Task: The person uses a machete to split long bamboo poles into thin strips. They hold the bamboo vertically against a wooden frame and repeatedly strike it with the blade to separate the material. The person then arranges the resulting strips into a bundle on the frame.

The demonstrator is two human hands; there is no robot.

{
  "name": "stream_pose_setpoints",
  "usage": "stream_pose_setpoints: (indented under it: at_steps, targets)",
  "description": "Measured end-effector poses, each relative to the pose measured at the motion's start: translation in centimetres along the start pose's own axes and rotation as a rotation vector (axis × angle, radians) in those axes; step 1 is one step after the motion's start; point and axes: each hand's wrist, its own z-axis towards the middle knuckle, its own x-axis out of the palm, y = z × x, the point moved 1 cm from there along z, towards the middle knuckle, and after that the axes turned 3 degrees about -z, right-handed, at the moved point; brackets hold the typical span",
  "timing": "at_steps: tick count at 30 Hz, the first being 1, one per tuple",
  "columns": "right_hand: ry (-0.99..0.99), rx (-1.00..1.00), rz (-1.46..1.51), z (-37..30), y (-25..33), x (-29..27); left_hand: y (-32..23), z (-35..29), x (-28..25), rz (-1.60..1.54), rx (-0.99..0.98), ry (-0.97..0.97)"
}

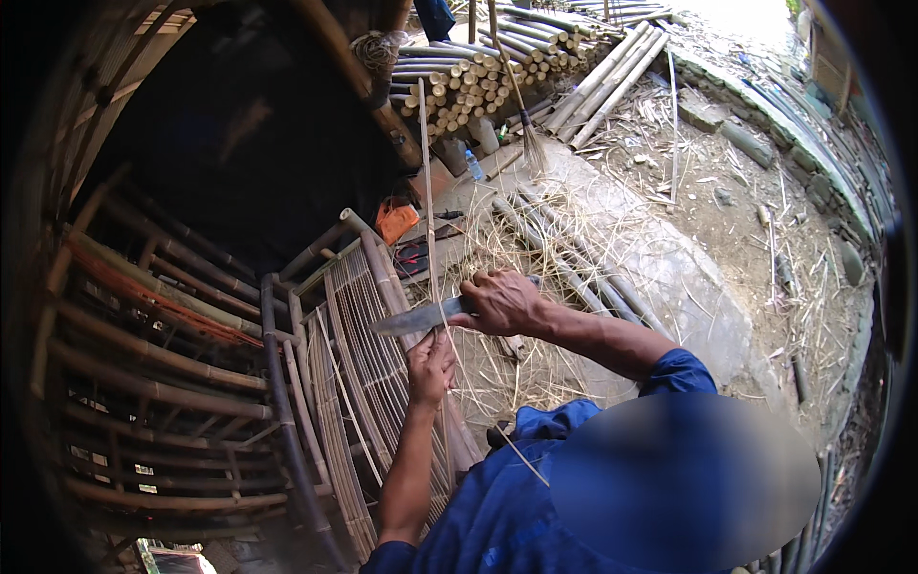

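Observation:
My right hand (504, 302) is closed around the handle of a large knife (405, 321), whose broad grey blade points left. A long, narrow bamboo strip (428, 201) stretches away from me, crossing the blade near the handle. Just below the blade, my left hand (432, 367) pinches the strip between thumb and fingers. A thin sliver (521, 457) curves down from near the blade toward my blue clothing. How deep the edge sits in the strip cannot be made out.
On the left lies a slatted bamboo panel (359, 306) beside a bamboo frame (172, 378). Thin shavings (521, 249) and bamboo poles (622, 292) cover the ground ahead. Farther off are stacked bamboo poles (469, 91), a broom (533, 148), a plastic bottle (473, 165) and an orange bag (395, 220).

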Motion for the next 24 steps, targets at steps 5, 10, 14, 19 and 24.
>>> stream_pose_setpoints:
  at_steps: [5, 10, 14, 19, 24]
  targets:
    - [0.133, 0.382, 0.015, 2.4, -5.7, 0.0, 0.4, -3.2, -1.9, 0.151, -0.013, 0.062]
    - [0.22, 0.306, 0.004, 1.4, -4.4, 0.2, 0.6, -6.6, -2.4, 0.186, -0.041, 0.063]
    - [0.14, 0.424, -0.025, 3.4, -7.8, -0.5, 1.4, -9.4, -2.6, 0.228, 0.041, 0.076]
    - [0.115, 0.685, -0.028, 5.4, -16.5, -1.7, 0.6, -16.5, -4.3, 0.368, -0.034, 0.068]
    - [0.08, 1.034, 0.019, 6.2, -23.5, -7.9, 2.0, -22.4, -7.2, 0.305, -0.197, 0.072]
